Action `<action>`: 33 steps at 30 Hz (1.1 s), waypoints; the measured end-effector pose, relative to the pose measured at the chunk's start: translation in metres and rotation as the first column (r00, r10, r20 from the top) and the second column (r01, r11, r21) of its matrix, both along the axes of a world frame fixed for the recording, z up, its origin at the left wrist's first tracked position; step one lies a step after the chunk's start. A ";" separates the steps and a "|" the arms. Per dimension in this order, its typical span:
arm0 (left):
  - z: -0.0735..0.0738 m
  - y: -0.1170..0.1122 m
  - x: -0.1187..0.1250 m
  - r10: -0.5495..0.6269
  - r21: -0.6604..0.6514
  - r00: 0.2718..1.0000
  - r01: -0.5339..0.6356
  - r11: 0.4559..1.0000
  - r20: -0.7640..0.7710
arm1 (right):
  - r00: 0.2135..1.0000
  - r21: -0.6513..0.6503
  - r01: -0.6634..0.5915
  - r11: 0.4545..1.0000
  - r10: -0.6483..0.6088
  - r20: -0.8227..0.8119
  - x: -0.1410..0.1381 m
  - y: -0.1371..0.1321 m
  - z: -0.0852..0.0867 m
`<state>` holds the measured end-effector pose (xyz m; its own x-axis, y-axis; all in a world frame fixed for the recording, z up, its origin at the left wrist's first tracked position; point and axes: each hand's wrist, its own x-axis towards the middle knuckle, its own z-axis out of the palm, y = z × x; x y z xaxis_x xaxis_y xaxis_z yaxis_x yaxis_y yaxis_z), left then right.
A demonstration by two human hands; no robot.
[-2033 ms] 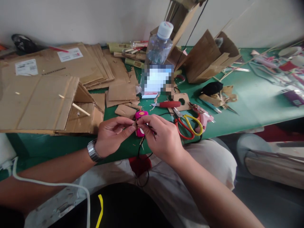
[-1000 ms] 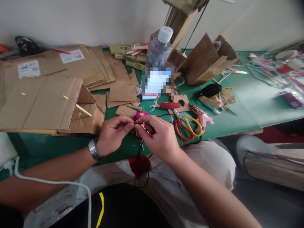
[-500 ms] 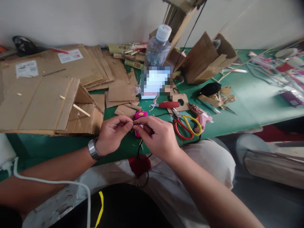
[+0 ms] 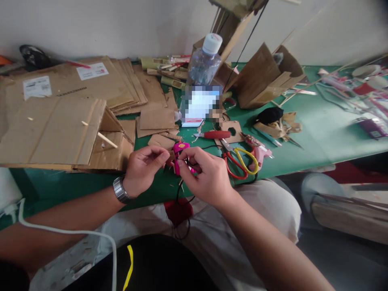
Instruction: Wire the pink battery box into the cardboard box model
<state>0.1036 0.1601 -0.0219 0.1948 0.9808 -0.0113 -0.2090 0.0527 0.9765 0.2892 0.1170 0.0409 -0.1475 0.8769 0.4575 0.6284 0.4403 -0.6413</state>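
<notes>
My left hand (image 4: pixel 146 169), with a metal watch (image 4: pixel 121 189) at the wrist, pinches a small brown piece (image 4: pixel 171 155) that looks like cardboard. Close beside it, my right hand (image 4: pixel 203 171) has thumb and forefinger pressed together on a black cord (image 4: pixel 180 186), which hangs down below the fingers. The two hands are slightly apart. Behind the fingertips lies a bright pink object (image 4: pixel 181 146) with a yellow mark, partly hidden by the right hand. Right of the hands are scissors (image 4: pixel 242 163) with red and yellow handles and a red-handled cutter (image 4: pixel 216 134).
A cardboard box structure (image 4: pixel 54 133) with a stick through it stands left. Beyond the hands are a phone (image 4: pixel 198 107) with blurred screen and a plastic bottle (image 4: pixel 204 64). A pink glue gun (image 4: pixel 261 153) lies right, near an upright cardboard box (image 4: pixel 266 81). A white cable (image 4: pixel 69 231) crosses my left forearm.
My hands have drawn apart from touching fingertips; the right hand has moved slightly right with the cord. The brown piece now shows at the left fingertips. The view has shifted slightly.
</notes>
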 end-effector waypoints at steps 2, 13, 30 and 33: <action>-0.002 0.000 0.000 0.001 0.004 1.000 -0.001 1.000 0.001 | 1.000 -0.041 -0.005 0.999 0.004 -0.021 0.000 -0.001 0.001; 0.003 0.001 0.003 -0.097 -0.070 0.978 0.112 0.991 0.183 | 0.923 -0.388 -0.120 0.914 -0.041 -0.383 -0.002 0.002 0.002; 0.013 0.002 0.007 -0.158 -0.117 0.942 0.200 0.973 0.297 | 0.865 -0.341 -0.174 0.924 -0.021 -0.501 -0.006 -0.003 0.004; 0.013 0.002 0.007 -0.115 -0.100 0.953 0.148 0.984 0.280 | 0.905 -0.336 -0.119 0.934 -0.037 -0.423 -0.008 -0.004 0.005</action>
<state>0.1109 0.1623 -0.0092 0.3336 0.9411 -0.0544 -0.4495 0.2096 0.8684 0.2809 0.1129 0.0459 -0.0510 0.9870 0.1527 0.2548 0.1607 -0.9536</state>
